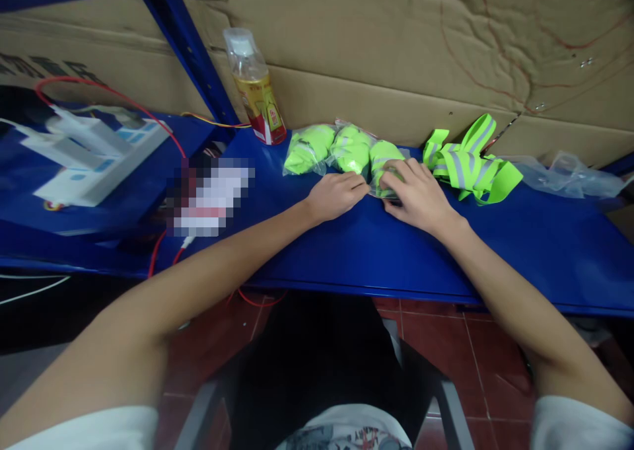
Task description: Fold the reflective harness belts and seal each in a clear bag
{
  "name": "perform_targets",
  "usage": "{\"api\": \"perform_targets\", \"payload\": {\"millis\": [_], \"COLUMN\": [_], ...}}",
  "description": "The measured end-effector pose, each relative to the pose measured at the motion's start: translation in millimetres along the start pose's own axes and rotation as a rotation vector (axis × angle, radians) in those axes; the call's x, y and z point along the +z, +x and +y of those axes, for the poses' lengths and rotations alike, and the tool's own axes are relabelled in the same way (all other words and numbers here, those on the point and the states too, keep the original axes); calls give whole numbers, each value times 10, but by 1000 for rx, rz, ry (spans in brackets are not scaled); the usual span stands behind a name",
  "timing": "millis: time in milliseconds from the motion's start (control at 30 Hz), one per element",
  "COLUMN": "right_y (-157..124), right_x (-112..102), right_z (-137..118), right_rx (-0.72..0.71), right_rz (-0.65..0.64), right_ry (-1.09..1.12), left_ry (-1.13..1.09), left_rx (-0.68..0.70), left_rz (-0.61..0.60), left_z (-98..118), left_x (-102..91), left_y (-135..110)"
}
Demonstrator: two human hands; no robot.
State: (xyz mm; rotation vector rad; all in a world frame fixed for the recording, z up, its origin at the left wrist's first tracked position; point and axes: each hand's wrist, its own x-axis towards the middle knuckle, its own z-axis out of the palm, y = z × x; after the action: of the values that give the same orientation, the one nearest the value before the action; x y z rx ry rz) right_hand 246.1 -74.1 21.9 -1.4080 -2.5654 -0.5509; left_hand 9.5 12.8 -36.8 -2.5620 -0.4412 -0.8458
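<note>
A clear plastic bag [385, 152] holding a neon yellow-green reflective strap lies on the blue shelf top, partly covered by my fingers. My left hand [338, 195] is closed, its fingertips pinching the near left edge of that bag. From the right, my right hand [419, 195] curls its fingers over the same bag and grips it. Two similar packed bags, one at the far left [310, 149] and one in the middle [351, 147], sit in a row beside it. A loose reflective strap [470, 162] with silver stripes lies folded just right of my right hand.
Behind the bags stands a bottle [260, 100] with a yellow and red label. A white power strip [104, 166] with plugs, red cables and a blurred-out white item [212, 199] occupy the left. Clear plastic bags [569, 174] lie at the right, against a cardboard wall [356, 47].
</note>
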Motion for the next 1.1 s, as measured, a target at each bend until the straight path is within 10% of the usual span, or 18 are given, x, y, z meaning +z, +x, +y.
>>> {"api": "perform_targets", "payload": {"millis": [1100], "right_y": [19], "right_x": [128], "right_z": [-78], "right_rx": [20], "right_rz": [63], "right_ry": [345], "left_ry": [55], "left_rx": [-177], "left_rz": [-193], "left_z": [214], "left_x": [-222], "left_y": [70]}}
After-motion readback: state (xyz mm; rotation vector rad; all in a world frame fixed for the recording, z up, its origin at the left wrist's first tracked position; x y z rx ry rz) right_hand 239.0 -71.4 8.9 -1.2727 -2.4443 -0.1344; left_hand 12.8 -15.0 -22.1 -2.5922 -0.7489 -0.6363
